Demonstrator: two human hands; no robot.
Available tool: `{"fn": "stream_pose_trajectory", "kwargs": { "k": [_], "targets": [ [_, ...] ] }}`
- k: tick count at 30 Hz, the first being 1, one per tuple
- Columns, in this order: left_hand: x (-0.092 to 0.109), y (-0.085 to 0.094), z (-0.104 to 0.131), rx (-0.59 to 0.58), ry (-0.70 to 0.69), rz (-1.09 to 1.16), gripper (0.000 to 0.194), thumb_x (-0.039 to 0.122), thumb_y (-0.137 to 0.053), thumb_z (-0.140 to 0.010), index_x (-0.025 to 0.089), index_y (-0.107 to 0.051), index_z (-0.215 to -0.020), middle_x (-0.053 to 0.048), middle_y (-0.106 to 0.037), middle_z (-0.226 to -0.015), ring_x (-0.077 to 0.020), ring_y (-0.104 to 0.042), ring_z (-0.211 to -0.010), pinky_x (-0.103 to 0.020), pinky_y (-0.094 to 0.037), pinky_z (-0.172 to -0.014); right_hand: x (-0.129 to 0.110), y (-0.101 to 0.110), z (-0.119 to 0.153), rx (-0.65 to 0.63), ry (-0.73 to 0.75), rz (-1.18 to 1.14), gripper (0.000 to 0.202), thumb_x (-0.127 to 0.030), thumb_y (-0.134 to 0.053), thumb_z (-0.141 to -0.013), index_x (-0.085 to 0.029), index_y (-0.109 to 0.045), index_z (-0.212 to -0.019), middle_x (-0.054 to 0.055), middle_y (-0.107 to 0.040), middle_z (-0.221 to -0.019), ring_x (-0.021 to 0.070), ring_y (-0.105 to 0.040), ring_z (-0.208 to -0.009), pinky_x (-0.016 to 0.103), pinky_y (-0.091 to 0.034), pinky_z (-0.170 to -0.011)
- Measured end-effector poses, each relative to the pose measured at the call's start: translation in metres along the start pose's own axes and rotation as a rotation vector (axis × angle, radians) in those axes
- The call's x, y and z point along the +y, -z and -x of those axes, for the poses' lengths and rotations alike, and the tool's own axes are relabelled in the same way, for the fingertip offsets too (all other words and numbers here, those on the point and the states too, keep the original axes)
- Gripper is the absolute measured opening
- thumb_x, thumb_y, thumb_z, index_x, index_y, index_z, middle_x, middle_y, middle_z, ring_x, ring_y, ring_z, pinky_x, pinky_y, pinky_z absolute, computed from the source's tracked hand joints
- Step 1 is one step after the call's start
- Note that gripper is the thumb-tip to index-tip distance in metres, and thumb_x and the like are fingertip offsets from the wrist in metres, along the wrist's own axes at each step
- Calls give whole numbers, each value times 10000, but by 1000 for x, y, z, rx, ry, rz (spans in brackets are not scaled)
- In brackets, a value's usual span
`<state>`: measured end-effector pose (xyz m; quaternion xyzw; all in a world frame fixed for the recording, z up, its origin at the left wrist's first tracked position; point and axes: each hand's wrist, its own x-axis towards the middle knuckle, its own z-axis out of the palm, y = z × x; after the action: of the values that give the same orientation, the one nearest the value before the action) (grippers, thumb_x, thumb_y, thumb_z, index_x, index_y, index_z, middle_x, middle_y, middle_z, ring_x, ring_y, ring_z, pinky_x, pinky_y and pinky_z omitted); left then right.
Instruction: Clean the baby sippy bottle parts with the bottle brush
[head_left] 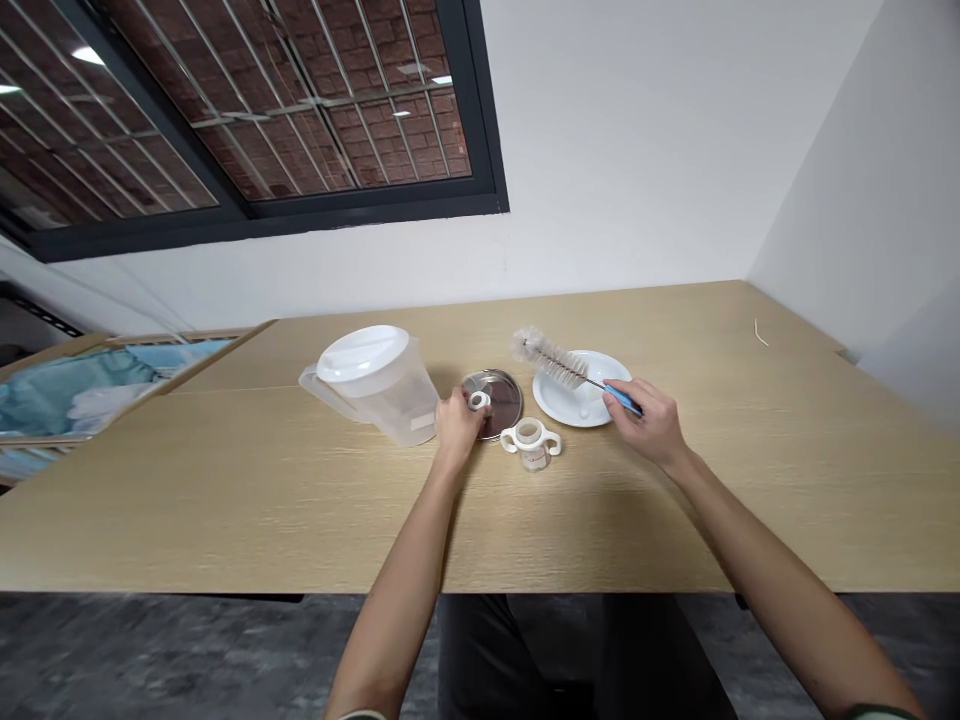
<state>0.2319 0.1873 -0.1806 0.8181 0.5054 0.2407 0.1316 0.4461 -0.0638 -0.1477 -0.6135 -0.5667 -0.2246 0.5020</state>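
Note:
In my right hand (651, 420) is a bottle brush (555, 360), held by its blue handle, its pale bristles pointing left above a white plate (550, 405). My left hand (457, 425) has its fingers closed around a small white ring-shaped piece (479, 401), over a round metal dish (506, 400). Between my hands stands a small clear baby bottle (534, 457) with a white two-handled collar; its top is uncovered. Something small and clear lies on the plate, too indistinct to name.
A translucent plastic pitcher (405, 405) with a white lid stands just left of my left hand. Blue and white bagged items (112, 385) fill a bin at the far left. A thin pale strip (760, 332) lies at the back right of the wooden table (225, 500).

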Motion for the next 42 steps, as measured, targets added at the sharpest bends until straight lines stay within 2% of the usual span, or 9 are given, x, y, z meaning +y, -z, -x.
{"fn": "stream_pose_trajectory", "kwargs": {
  "k": [16, 20, 23, 26, 31, 35, 37, 39, 42],
  "targets": [
    [3, -6, -2, 31, 22, -123, 389, 356, -694, -796, 200, -662, -1150, -181, -739, -1035, -395, -632, -1101, -424, -486, -819, -1, 0, 0, 1, -21, -7, 203, -305, -587, -959, -200, -718, -1073, 62, -725, -831, 163, -651, -673, 300, -530, -631],
    [5, -6, -1, 43, 0, -109, 384, 384, -691, -808, 185, -669, -1135, -184, -728, -1064, -388, -613, -1114, -434, -468, -883, 0, 0, 0, 15, 8, -4, 184, -265, -602, -951, -189, -711, -1078, 60, -724, -832, 156, -646, -677, 292, -516, -625],
    [11, -3, 1, 136, -79, -44, 361, 436, -547, -925, 155, -674, -1111, -196, -690, -1153, -355, -591, -1136, -437, -426, -977, 1, 0, 0, 18, 7, -2, 182, -263, -602, -949, -190, -708, -1078, 58, -723, -832, 159, -647, -688, 291, -511, -618],
    [16, 2, 3, 223, -151, 27, 386, 420, -382, -1006, 175, -679, -990, -165, -690, -1062, -310, -595, -1068, -411, -408, -975, 3, 1, 0, 27, -23, 7, 187, -283, -594, -952, -195, -710, -1069, 67, -731, -871, 167, -656, -718, 297, -516, -627],
    [19, 9, 7, 246, -143, 126, 439, 438, -364, -1013, 216, -594, -712, -93, -626, -731, -251, -582, -797, -360, -401, -798, 10, 2, -1, 113, -130, 47, 199, -312, -602, -945, -180, -722, -1032, 79, -735, -875, 176, -654, -711, 310, -525, -648],
    [20, 11, 9, 236, -160, 223, 477, 441, -364, -1003, 219, -500, -603, -58, -582, -627, -210, -555, -674, -334, -382, -697, 21, 3, -3, 209, -291, 46, 237, -370, -607, -935, -177, -734, -989, 91, -755, -936, 194, -684, -782, 322, -549, -720],
    [23, 12, 8, 211, -197, 289, 462, 442, -368, -1000, 212, -532, -634, -52, -613, -659, -202, -572, -684, -320, -402, -692, 28, 3, -4, 240, -387, 31, 284, -412, -600, -929, -171, -738, -989, 93, -757, -938, 197, -683, -778, 327, -552, -735],
    [29, 13, 7, 187, -267, 355, 366, 413, -408, -984, 200, -608, -764, -56, -674, -782, -198, -603, -735, -314, -442, -726, 34, 4, -4, 261, -465, 14, 330, -449, -593, -922, -163, -739, -996, 94, -754, -922, 197, -674, -760, 330, -549, -738],
    [45, 18, 3, 153, -443, 407, 186, 262, -465, -914, 193, -636, -938, -75, -692, -1017, -202, -637, -878, -325, -488, -825, 40, 5, -6, 295, -528, -18, 366, -477, -587, -912, -154, -739, -995, 92, -748, -898, 190, -659, -728, 328, -539, -728]
  ]
}}
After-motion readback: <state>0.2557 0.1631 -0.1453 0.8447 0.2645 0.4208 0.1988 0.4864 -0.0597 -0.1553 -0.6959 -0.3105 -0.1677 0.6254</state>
